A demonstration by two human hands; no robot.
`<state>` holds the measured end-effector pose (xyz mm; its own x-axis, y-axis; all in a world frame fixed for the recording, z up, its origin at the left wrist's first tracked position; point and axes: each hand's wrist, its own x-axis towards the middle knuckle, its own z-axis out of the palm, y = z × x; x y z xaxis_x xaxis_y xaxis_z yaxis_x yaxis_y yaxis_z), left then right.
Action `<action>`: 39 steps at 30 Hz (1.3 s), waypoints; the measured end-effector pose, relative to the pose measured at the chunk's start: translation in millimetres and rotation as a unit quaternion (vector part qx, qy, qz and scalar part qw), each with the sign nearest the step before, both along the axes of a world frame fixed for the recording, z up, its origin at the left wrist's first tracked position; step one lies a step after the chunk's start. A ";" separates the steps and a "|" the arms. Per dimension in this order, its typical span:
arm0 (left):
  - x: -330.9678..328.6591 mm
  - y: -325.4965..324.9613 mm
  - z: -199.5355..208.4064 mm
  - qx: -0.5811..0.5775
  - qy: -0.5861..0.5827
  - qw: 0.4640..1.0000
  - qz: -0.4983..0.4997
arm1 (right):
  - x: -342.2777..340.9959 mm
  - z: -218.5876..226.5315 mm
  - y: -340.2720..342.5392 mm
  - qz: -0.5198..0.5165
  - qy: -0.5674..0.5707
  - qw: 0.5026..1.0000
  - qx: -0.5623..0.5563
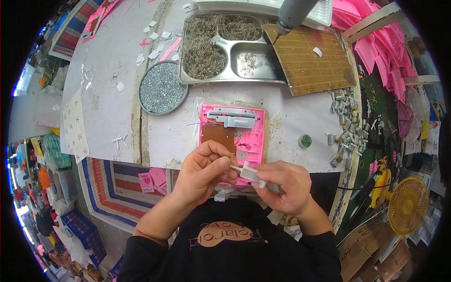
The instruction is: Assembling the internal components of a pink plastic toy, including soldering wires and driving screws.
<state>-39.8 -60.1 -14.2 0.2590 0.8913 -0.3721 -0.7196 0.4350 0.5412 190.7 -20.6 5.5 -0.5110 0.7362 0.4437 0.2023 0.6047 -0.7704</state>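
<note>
1. My left hand [203,171] is pinched shut on a thin pale pin [234,167], and my right hand [284,185] is closed around a small grey plastic part [250,173]. Both meet just above my chest, at about 6 o'clock in the head view.
2. I judge the main risk to be a slip: the pin is slim and held only by fingertips, so a small twist could drop it into my lap or off the table's near edge.
3. A second risk is misalignment. If the pin enters the grey part at an angle, it could bend or jam; I cannot tell whether the tip is seated, because my fingers cover the joint.
4. The pink housing [232,136] lies open on the table [108,70], just beyond my hands toward 12 o'clock. An elbow nudge could shift it, its brown board [217,136] and its thin loose wires.
5. The round tin of screws [162,88] at 10 o'clock and the steel tray of springs [225,47] at 12 o'clock are near enough to be knocked by a careless reach.
6. The grey part looks like a short, light-coloured moulded bar, mostly hidden in my right palm.
</note>
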 end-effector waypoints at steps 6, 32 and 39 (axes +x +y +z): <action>12.6 -18.4 6.4 0.081 0.173 0.981 -0.019 | 8.6 -14.9 -22.3 0.009 -0.025 1.000 0.005; -9.0 36.0 -7.3 0.390 0.603 0.696 -0.029 | 14.0 -13.7 18.6 -0.043 -0.207 0.975 0.072; -5.2 31.8 -19.9 0.409 0.603 0.685 -0.001 | 3.3 -13.8 33.4 0.028 -0.195 0.970 0.140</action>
<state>-45.0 -28.3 -34.1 0.2047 0.9292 0.3078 0.4647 -0.3690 0.8049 194.0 12.8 -8.3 -0.7163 0.5805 0.3871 0.4060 0.7980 -0.4455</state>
